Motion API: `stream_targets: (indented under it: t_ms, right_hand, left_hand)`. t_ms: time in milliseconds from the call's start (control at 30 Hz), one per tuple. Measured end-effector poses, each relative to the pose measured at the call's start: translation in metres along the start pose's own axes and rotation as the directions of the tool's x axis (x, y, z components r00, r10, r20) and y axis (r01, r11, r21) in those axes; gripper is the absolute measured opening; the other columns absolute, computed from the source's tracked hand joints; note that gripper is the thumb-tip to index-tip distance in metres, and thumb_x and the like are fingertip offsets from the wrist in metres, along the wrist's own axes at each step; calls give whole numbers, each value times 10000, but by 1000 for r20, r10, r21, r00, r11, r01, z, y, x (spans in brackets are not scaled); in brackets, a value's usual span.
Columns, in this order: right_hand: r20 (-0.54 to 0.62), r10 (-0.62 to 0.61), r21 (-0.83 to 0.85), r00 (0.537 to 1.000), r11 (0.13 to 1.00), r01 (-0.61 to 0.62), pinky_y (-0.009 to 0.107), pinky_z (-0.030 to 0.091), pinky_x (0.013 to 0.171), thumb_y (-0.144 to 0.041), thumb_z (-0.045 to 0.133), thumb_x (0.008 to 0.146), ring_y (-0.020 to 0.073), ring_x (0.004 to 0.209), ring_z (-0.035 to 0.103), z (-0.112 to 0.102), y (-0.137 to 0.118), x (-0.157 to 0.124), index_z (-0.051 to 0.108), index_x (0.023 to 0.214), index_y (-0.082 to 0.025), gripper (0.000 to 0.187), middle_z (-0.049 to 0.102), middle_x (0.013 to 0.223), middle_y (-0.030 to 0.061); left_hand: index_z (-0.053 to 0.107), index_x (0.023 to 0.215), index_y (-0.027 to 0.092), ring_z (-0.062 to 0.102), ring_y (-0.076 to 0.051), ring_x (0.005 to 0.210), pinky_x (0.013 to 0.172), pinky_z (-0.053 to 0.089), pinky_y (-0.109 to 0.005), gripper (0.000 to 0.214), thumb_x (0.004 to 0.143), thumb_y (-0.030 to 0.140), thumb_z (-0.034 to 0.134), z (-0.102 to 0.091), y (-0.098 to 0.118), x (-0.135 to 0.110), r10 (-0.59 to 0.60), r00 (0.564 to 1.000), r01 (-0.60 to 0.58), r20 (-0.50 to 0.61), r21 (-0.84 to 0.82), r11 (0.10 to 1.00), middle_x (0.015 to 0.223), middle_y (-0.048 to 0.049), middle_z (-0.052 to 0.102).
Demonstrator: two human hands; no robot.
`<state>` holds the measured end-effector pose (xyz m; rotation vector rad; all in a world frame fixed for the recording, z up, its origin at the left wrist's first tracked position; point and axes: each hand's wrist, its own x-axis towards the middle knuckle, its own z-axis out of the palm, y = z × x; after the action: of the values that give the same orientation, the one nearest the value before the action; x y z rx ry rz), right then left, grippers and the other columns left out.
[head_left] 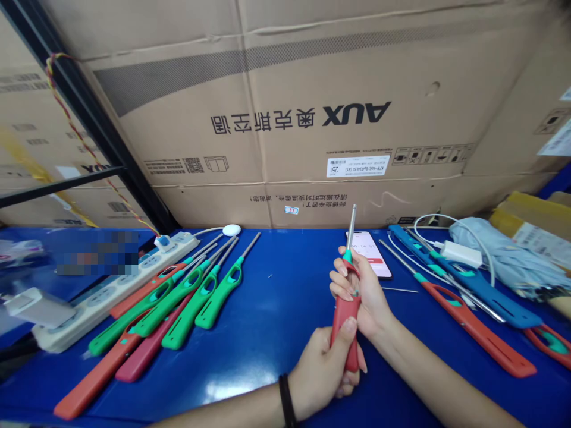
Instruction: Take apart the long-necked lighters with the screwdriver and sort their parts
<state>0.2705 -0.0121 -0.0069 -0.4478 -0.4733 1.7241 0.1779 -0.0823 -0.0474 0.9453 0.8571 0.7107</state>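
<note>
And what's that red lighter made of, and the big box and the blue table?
The red lighter has a smooth, slightly shiny handle, probably hard plastic; its silvery, gleaming rod looks like metal. The big box looks like cardboard: brown, dull and creased. The blue table is smooth and glossy, reflecting light, but it could be painted metal or plastic; I can't tell.

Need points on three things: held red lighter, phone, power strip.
Held red lighter (345, 312), head view: on its red handle.
Phone (375, 253), head view: on its lit screen.
Power strip (109, 290), head view: on its socketed top face.
</note>
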Motion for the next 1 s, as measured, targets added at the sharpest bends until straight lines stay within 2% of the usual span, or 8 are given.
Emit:
stream_targets:
  t_ms: [133, 233, 400, 633, 733, 833, 933, 1000]
  right_hand:
    - [68, -46, -57, 997, 997, 50, 104, 283, 299, -306, 641, 787, 22, 342, 309, -1, -4, -4, 560, 862, -219, 141, 480, 536, -86]
    - [60, -81, -172, 995, 981, 90, 155, 451, 442, -338, 651, 791, 63, 481, 510, -3, -7, -6, 591, 900, -229, 166, 597, 649, -48]
    - [49, -132, -409, 990, 902, 140, 290, 527, 768, -369, 648, 798, 153, 833, 653, -9, -14, -2, 609, 1048, -244, 282, 696, 959, 10]
    - [95, -153, -660, 984, 730, 178, 330, 521, 772, -469, 535, 852, 199, 924, 655, -8, -14, -3, 579, 1099, -241, 339, 672, 1094, 63]
    - [66, -212, -721, 975, 665, 193, 309, 540, 675, -499, 561, 816, 199, 859, 652, -8, -11, -3, 594, 1037, -217, 361, 689, 996, 62]
    - [-29, -337, -735, 941, 645, 208, 265, 508, 522, -509, 634, 742, 171, 671, 631, -15, -12, 2, 582, 980, -201, 393, 693, 850, 38]
    - [-167, -528, -749, 833, 617, 241, 238, 454, 470, -505, 656, 709, 141, 560, 572, -24, -23, 8, 566, 860, -195, 357, 663, 713, 9]
    - [-155, -669, -807, 727, 511, 298, 234, 437, 489, -502, 604, 752, 130, 547, 550, -28, -34, 11, 547, 787, -198, 312, 641, 668, 2]
  left_hand:
    - [508, 594, 137, 355, -55, 271, 276, 280, -159, 694, 655, 825, 438, -2, 3, 5, -5, 996, 4, 94, 18, 1000, 347, 66, 384]
    - [521, 583, 122, 524, -119, 344, 358, 425, -211, 726, 642, 838, 424, -12, 11, 6, -1, 996, -4, 88, 49, 999, 402, -19, 527]
    - [627, 815, 83, 573, -136, 396, 337, 362, -183, 809, 770, 795, 245, -57, 39, -4, 30, 996, -8, -81, 256, 967, 595, -102, 676]
    - [631, 961, 103, 647, -194, 657, 496, 460, -238, 826, 805, 773, 173, -114, 65, -31, 72, 988, -18, -137, 359, 933, 806, -119, 689]
    - [624, 1011, 124, 627, -207, 723, 576, 491, -269, 640, 812, 690, 401, -121, 62, -36, 201, 964, -69, -176, 563, 823, 802, -77, 668]
    - [585, 1090, 170, 611, -219, 890, 770, 495, -298, 487, 749, 512, 651, -126, 57, -37, 366, 927, -184, -81, 752, 633, 996, -56, 657]
    - [571, 1106, 207, 603, -204, 922, 835, 465, -291, 375, 818, 445, 611, -131, 56, -38, 402, 915, -231, 34, 860, 454, 1048, -32, 643]
    - [568, 1116, 226, 608, -191, 871, 795, 468, -281, 326, 874, 443, 539, -135, 57, -41, 373, 923, -226, 94, 918, 327, 1015, -23, 645]
